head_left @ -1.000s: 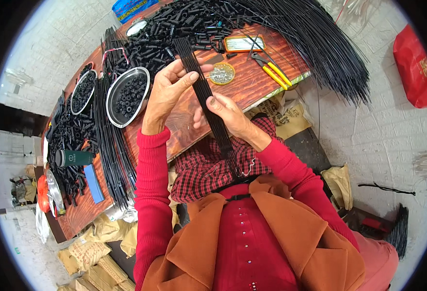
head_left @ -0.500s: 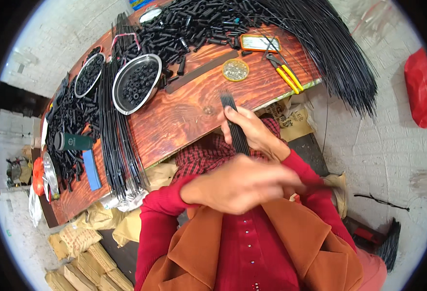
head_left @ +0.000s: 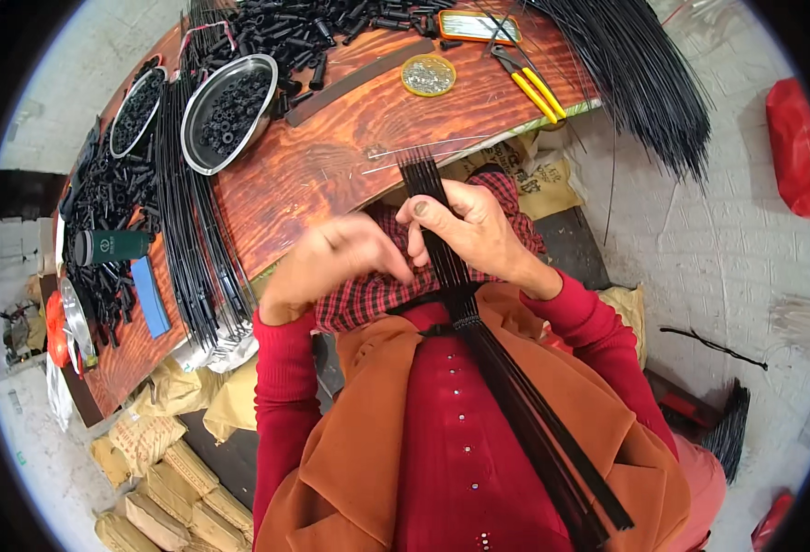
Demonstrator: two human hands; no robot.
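Observation:
A flat bundle of thin black rods runs from the table edge back over my lap and past my right side. My right hand is closed around this bundle just in front of my body. My left hand hovers beside it over a red checked cloth, fingers bent and blurred, touching the rods near my right hand. The rods' far tips fan out a little above the wooden table.
On the table lie two metal bowls of small black tubes, yellow-handled pliers, a round tin of small metal parts, a long dark strip, loose black rods, a green bottle. A large rod sheaf hangs off the right.
The rod bundle has been drawn back toward my body and now lies over my lap. My left hand came off the far end and moved down beside my right hand.

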